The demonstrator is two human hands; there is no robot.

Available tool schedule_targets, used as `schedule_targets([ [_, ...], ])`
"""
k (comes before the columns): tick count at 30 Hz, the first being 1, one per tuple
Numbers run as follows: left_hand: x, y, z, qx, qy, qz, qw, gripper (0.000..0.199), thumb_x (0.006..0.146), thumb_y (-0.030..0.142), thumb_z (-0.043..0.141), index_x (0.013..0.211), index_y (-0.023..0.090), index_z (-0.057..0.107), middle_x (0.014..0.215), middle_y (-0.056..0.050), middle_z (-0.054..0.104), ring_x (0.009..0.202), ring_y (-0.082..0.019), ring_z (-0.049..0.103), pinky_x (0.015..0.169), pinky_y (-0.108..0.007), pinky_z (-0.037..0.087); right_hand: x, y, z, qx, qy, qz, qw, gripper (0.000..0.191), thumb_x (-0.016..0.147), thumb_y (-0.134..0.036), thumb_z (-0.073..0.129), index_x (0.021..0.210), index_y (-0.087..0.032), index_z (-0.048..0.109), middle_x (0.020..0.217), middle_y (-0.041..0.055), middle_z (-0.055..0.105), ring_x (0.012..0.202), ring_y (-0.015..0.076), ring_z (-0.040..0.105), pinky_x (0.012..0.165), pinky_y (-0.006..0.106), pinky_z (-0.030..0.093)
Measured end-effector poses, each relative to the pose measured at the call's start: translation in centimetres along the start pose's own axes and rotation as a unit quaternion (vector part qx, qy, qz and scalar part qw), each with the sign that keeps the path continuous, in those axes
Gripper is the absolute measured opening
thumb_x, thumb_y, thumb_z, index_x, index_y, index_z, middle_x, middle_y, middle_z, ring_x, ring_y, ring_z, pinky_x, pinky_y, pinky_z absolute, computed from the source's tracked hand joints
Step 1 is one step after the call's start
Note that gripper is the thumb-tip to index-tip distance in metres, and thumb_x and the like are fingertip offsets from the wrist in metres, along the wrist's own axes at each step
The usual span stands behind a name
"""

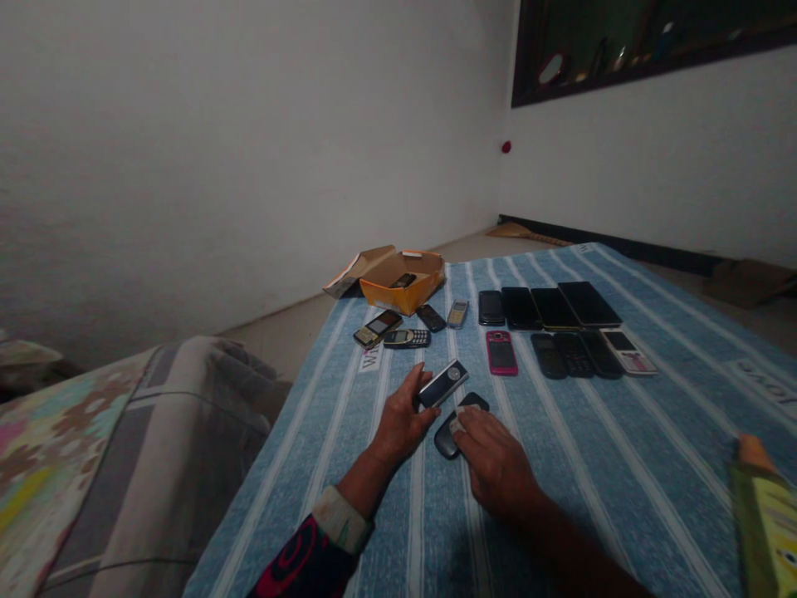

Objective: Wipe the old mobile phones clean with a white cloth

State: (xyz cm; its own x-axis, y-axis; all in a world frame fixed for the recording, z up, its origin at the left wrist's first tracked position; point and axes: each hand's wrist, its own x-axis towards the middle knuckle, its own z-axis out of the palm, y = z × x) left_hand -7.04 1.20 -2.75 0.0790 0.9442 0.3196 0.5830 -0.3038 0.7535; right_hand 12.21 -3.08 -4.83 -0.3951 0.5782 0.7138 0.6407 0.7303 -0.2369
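My left hand (402, 417) grips a silver and black phone (443, 384) by its lower left end, tilted above the striped cloth. Just to its right, my right hand (495, 461) has its fingers pinched on a small whitish piece (459, 418), perhaps cloth or tissue. Beneath those fingers lies a dark rounded phone (447, 438), partly hidden by my right hand. Beyond my hands are a pink phone (501, 353), a keypad phone (407, 338) and a gold-edged phone (378, 328).
An open orange box (404, 297) with a phone inside stands at the back left. Several dark phones lie in two rows at the right, near a white phone (628, 352). A yellow-green item (769, 527) is at the right edge, and a patterned cover (56, 440) at the left.
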Motion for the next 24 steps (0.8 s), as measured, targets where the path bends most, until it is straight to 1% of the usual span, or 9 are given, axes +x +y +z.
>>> schedule_targets([
  [2, 0.0, 0.0, 0.0, 0.002, 0.001, -0.001, 1.000, 0.081, 0.070, 0.009, 0.070, 0.143, 0.020, 0.036, 0.130, -0.010, 0.064, 0.121, -0.023, 0.060, 0.106, -0.043, 0.046, 0.0, -0.1, 0.0, -0.005, 0.003, 0.000, 1.000, 0.038, 0.081, 0.000, 0.037, 0.102, -0.012, 0.066, 0.114, 0.0163, 0.068, 0.116, 0.0276, 0.059, 0.098, 0.046, 0.049],
  [6, 0.1, 0.1, 0.1, 0.002, -0.001, -0.005, 1.000, 0.080, 0.069, 0.011, 0.069, 0.142, 0.021, 0.037, 0.131, -0.010, 0.064, 0.123, -0.024, 0.059, 0.107, -0.043, 0.045, 0.1, -0.7, -0.1, 0.012, 0.002, -0.036, 0.999, 0.038, 0.082, -0.002, 0.037, 0.102, -0.012, 0.067, 0.113, 0.0164, 0.068, 0.114, 0.0268, 0.060, 0.098, 0.044, 0.050],
  [10, 0.2, 0.3, 0.0, 0.002, -0.006, -0.013, 1.000, 0.080, 0.069, 0.012, 0.070, 0.142, 0.018, 0.037, 0.131, -0.012, 0.063, 0.123, -0.024, 0.058, 0.107, -0.043, 0.045, 0.0, -1.0, -0.1, 0.028, -0.002, -0.060, 0.998, 0.038, 0.082, -0.003, 0.037, 0.104, -0.011, 0.067, 0.115, 0.0168, 0.068, 0.117, 0.0268, 0.058, 0.099, 0.044, 0.049],
  [13, 0.2, 0.5, -0.1, 0.001, -0.011, -0.017, 1.000, 0.078, 0.071, 0.014, 0.069, 0.142, 0.014, 0.037, 0.131, -0.015, 0.063, 0.123, -0.025, 0.058, 0.107, -0.042, 0.045, 0.0, -0.8, -0.1, 0.037, -0.016, -0.056, 0.998, 0.039, 0.082, -0.003, 0.037, 0.105, -0.012, 0.067, 0.117, 0.0161, 0.067, 0.118, 0.0265, 0.057, 0.100, 0.045, 0.048],
  [16, 0.1, 0.6, -0.2, -0.002, -0.015, -0.020, 1.000, 0.078, 0.072, 0.016, 0.069, 0.142, 0.012, 0.036, 0.131, -0.017, 0.062, 0.123, -0.024, 0.058, 0.108, -0.042, 0.044, 0.0, -0.3, -0.1, 0.033, -0.022, -0.033, 0.999, 0.040, 0.080, -0.001, 0.038, 0.105, -0.012, 0.066, 0.116, 0.0164, 0.067, 0.118, 0.0270, 0.057, 0.101, 0.046, 0.048],
  [20, 0.1, 0.5, -0.2, -0.002, -0.014, -0.014, 1.000, 0.078, 0.072, 0.016, 0.068, 0.143, 0.016, 0.036, 0.132, -0.014, 0.062, 0.124, -0.024, 0.058, 0.109, -0.044, 0.043, 0.0, 0.2, -0.1, 0.017, -0.011, -0.005, 1.000, 0.038, 0.079, 0.000, 0.039, 0.103, -0.012, 0.066, 0.116, 0.0178, 0.067, 0.118, 0.0278, 0.057, 0.101, 0.048, 0.047],
  [24, 0.1, 0.1, -0.1, 0.007, -0.010, -0.002, 1.000, 0.076, 0.074, 0.018, 0.067, 0.143, 0.020, 0.037, 0.132, -0.011, 0.063, 0.124, -0.024, 0.058, 0.109, -0.046, 0.043, -0.1, -0.1, 0.0, 0.034, -0.019, -0.019, 0.999, 0.038, 0.081, -0.002, 0.039, 0.107, -0.012, 0.065, 0.117, 0.0182, 0.066, 0.120, 0.0277, 0.056, 0.101, 0.048, 0.047],
])
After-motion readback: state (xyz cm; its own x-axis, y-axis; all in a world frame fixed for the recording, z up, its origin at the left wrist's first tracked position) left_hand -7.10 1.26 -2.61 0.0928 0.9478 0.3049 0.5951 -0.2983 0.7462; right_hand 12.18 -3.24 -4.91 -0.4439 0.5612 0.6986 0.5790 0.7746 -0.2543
